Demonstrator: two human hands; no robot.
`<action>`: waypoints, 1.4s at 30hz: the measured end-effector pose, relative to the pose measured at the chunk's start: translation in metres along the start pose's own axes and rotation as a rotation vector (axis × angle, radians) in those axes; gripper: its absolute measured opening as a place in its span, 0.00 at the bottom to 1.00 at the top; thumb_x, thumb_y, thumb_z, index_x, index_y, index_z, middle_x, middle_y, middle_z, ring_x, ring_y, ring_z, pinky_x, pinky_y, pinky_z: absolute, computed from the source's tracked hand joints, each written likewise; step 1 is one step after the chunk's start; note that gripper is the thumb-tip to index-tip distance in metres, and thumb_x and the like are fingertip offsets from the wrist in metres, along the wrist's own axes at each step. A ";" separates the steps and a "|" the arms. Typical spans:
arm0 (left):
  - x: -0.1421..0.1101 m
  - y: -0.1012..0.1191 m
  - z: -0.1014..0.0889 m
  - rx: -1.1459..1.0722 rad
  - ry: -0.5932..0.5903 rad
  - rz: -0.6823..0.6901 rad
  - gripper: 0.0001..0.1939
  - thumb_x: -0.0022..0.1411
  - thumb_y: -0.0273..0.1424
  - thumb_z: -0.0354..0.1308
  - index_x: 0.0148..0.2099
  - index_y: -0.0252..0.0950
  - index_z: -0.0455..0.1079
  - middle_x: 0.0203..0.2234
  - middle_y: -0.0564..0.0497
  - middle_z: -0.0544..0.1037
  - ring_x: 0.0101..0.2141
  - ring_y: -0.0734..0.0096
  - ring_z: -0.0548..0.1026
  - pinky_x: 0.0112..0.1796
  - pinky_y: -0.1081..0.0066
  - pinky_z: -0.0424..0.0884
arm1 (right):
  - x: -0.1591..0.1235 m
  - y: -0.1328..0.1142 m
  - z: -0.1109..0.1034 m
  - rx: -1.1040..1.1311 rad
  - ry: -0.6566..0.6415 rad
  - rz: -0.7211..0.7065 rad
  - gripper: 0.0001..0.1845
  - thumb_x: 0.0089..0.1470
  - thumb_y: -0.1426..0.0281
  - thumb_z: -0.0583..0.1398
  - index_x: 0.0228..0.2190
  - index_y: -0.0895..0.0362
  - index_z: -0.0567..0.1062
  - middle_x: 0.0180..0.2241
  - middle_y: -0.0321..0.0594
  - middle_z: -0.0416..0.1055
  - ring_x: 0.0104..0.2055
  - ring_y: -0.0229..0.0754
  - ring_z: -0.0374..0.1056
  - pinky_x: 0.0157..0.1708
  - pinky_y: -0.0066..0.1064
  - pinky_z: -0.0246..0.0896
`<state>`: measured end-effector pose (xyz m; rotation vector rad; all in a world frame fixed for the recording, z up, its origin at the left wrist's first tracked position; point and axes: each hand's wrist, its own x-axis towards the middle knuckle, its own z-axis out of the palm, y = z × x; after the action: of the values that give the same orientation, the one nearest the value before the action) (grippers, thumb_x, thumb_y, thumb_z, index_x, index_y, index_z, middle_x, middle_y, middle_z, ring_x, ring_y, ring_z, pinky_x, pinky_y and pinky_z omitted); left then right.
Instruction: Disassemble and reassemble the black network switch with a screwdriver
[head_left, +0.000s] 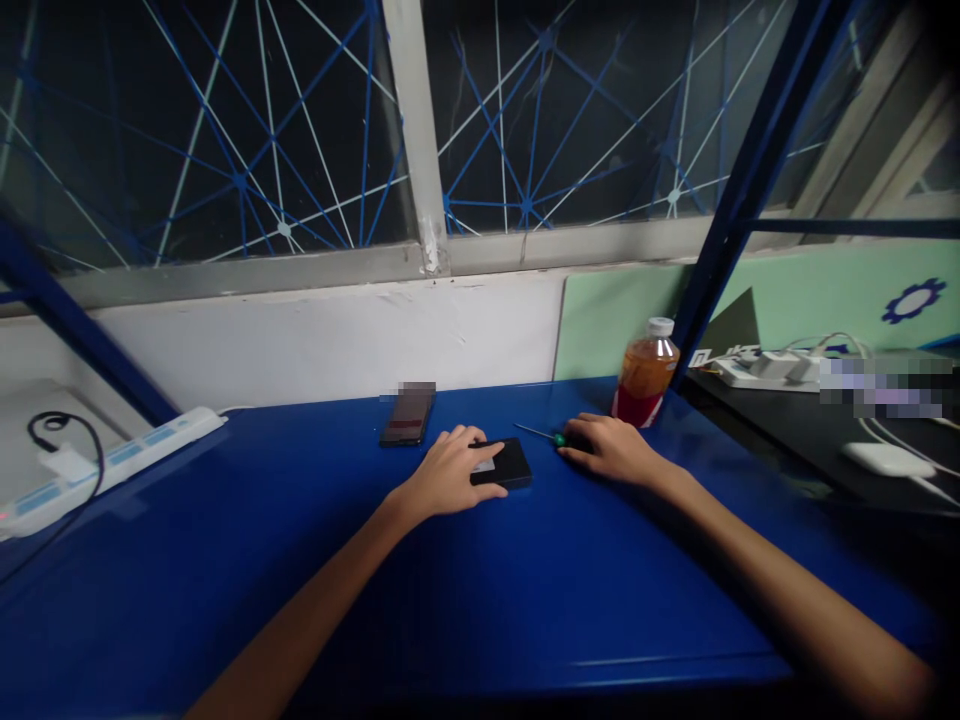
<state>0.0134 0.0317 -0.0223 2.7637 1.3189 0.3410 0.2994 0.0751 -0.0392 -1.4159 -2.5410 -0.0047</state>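
Note:
A flat black box (514,462) with a pale label lies on the blue table. My left hand (448,472) spans its left part, the index finger lying on top and the thumb along the near side. To the right, my right hand (606,446) rests low on the table, its fingers curled over the handle end of a screwdriver (559,440). Green shows on that handle at the fingertips, and the thin shaft points left and away, behind the box. The rest of the handle is hidden under the hand.
Behind my left hand lies a phone (407,418). A bottle of amber drink (646,375) stands behind my right hand. On the left runs a white power strip (112,468) with a black cable. A black side table (795,420) at right carries chargers and cords.

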 end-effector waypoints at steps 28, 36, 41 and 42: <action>0.004 0.002 0.003 0.009 -0.001 0.037 0.32 0.62 0.49 0.52 0.63 0.41 0.57 0.56 0.44 0.64 0.53 0.51 0.63 0.50 0.56 0.60 | -0.002 -0.004 0.003 -0.057 0.039 0.029 0.24 0.58 0.50 0.51 0.40 0.54 0.72 0.39 0.46 0.71 0.35 0.47 0.71 0.28 0.31 0.57; -0.016 -0.019 -0.001 -0.012 -0.040 0.028 0.29 0.63 0.47 0.52 0.64 0.45 0.55 0.62 0.48 0.60 0.59 0.53 0.59 0.55 0.51 0.54 | -0.002 -0.003 0.004 -0.049 0.034 0.032 0.23 0.58 0.50 0.51 0.41 0.55 0.72 0.39 0.46 0.71 0.36 0.47 0.71 0.29 0.32 0.59; -0.026 -0.023 -0.001 0.008 -0.007 0.042 0.29 0.65 0.46 0.50 0.64 0.44 0.53 0.62 0.47 0.58 0.60 0.54 0.57 0.56 0.51 0.53 | -0.002 -0.002 0.005 -0.052 0.034 0.038 0.24 0.58 0.50 0.51 0.42 0.54 0.72 0.39 0.45 0.71 0.36 0.47 0.71 0.29 0.32 0.59; -0.027 -0.023 -0.001 0.019 0.001 0.042 0.29 0.65 0.46 0.50 0.64 0.43 0.54 0.62 0.46 0.58 0.60 0.54 0.57 0.57 0.50 0.53 | -0.002 -0.002 0.005 -0.050 0.037 0.041 0.24 0.58 0.50 0.51 0.42 0.54 0.72 0.39 0.45 0.71 0.36 0.47 0.71 0.29 0.32 0.59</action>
<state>-0.0210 0.0254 -0.0293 2.8102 1.2729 0.3345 0.2977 0.0733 -0.0441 -1.4727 -2.4983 -0.0873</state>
